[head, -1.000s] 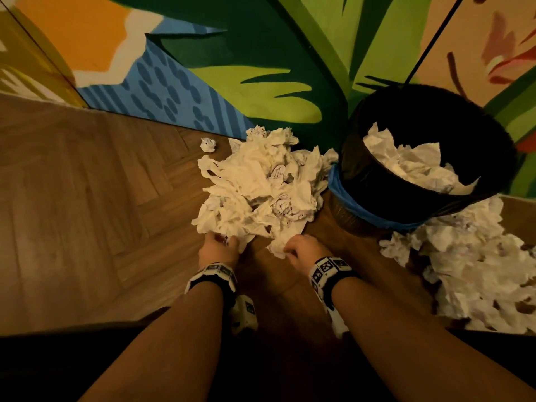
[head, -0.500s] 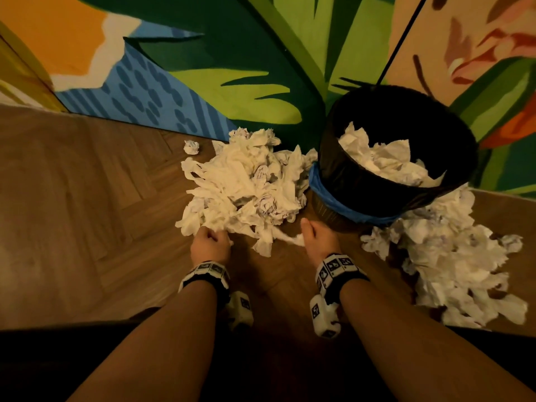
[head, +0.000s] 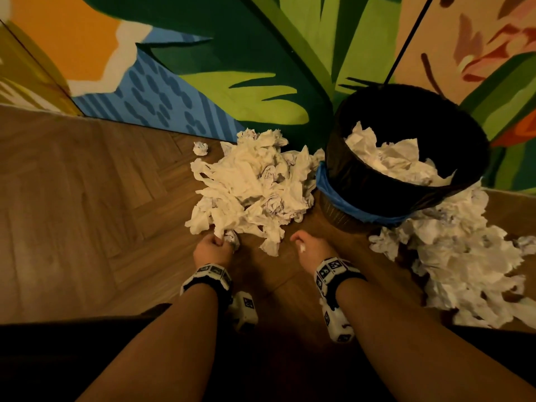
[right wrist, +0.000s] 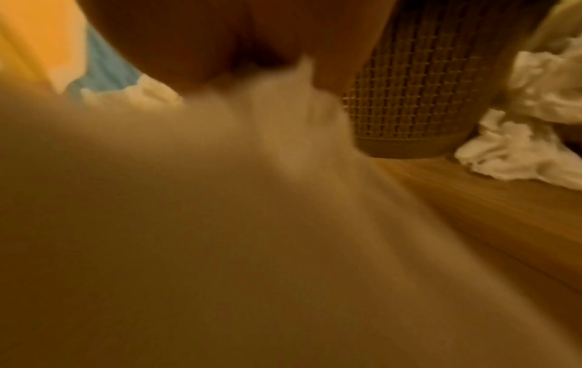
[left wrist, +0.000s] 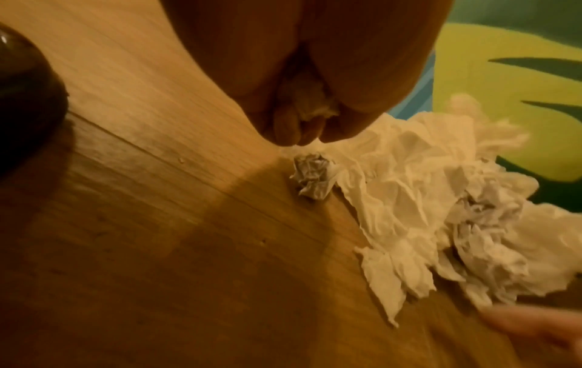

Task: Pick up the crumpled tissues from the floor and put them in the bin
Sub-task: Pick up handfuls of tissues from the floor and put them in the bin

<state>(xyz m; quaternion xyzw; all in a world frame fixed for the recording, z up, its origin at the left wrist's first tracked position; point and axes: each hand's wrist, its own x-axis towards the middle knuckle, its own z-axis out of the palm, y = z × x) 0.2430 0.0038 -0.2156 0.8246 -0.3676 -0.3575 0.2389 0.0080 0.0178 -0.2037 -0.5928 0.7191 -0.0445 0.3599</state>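
A big heap of crumpled white tissues (head: 255,184) lies on the wooden floor left of the bin (head: 362,195), which has a black liner and holds several tissues. My left hand (head: 223,242) sits at the heap's near edge, fingers curled round a tissue wad (left wrist: 312,104); a small crumpled ball (left wrist: 312,175) lies just beyond the fingertips. My right hand (head: 300,245) is on the bare floor in front of the bin, closed round a tissue (head: 302,248) that trails blurred and white in the right wrist view (right wrist: 283,99).
A second heap of tissues (head: 458,250) spreads on the floor right of the bin. One small tissue ball (head: 201,147) lies alone by the painted wall (head: 261,68). The bin's mesh base (right wrist: 415,99) stands close to my right hand. Bare floor (head: 87,213) stretches left.
My right hand has drawn back from the heap's edge with a tissue in it. My left hand has stayed at the heap's near edge, still curled on tissue.
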